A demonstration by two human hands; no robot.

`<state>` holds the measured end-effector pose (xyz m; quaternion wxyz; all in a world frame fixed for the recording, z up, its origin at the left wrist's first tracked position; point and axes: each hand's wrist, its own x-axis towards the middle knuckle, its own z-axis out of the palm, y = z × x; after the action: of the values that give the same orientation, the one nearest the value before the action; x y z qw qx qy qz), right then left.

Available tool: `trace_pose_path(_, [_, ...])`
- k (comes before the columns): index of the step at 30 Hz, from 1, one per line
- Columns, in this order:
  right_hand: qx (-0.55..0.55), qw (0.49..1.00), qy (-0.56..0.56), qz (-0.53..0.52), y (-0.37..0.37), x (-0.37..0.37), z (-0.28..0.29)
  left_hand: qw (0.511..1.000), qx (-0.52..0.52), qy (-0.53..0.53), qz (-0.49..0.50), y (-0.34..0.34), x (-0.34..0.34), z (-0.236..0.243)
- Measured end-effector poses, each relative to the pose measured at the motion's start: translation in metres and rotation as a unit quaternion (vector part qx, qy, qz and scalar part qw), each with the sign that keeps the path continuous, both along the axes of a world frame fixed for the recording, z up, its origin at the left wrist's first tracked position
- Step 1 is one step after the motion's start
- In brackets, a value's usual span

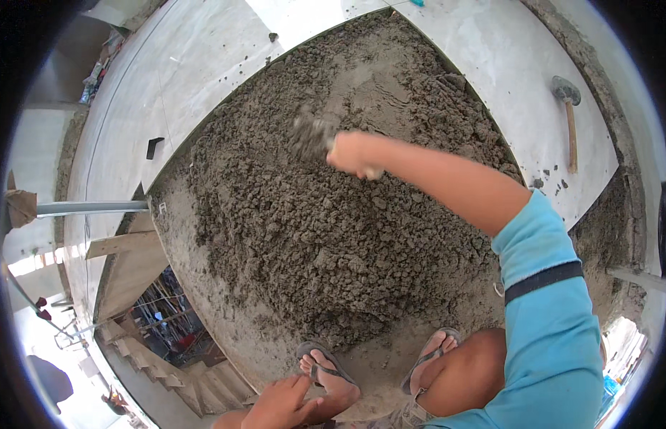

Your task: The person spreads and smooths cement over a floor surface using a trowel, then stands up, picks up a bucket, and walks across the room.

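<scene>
My right hand (353,153) is closed round the handle of a trowel (313,136), with the light handle end showing below my fist. Motion and mortar blur the blade, so its outline is unclear. It is over the upper middle of a wide bed of grey, crumbly mortar (333,236). Near the upper centre, the mortar (372,93) looks smoother. My left hand (279,404) is low in the picture by my knee, fingers stretched out, holding nothing. Both my sandalled feet stand at the near edge of the mortar.
Large pale floor tiles (204,64) border the mortar on the left and far sides. A mallet (567,107) lies on the right-hand tile (505,64). At left are a small black angled piece (154,148) and a metal bar (97,207). A stairwell (168,314) drops away lower left.
</scene>
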<state>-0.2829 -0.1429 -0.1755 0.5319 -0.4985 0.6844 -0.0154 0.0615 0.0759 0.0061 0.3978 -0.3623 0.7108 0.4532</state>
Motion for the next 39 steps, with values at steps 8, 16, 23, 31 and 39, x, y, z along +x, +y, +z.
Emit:
trace_pose_path(8, [-0.226,0.916,0.243,0.224,0.009,-0.136,-0.005,0.995,-0.030,0.072,0.058,0.000,0.002,0.021])
trace_pose_path(16, [-0.010,0.923,0.054,-0.380,-0.083,-0.179,-0.050,0.995,-0.064,0.037,0.073,0.000,0.025,0.007])
trace_pose_path(23, [0.007,0.985,0.144,0.095,-0.017,-0.094,0.009,0.987,-0.013,0.056,0.148,0.006,0.028,0.013])
trace_pose_path(31, [-0.012,0.982,0.168,-0.090,0.002,-0.096,-0.013,0.988,-0.080,0.114,0.064,-0.002,0.022,0.021])
trace_pose_path(39, [-0.042,0.953,0.262,-0.148,-0.034,-0.164,-0.041,0.995,-0.067,0.066,0.015,0.012,0.032,-0.001])
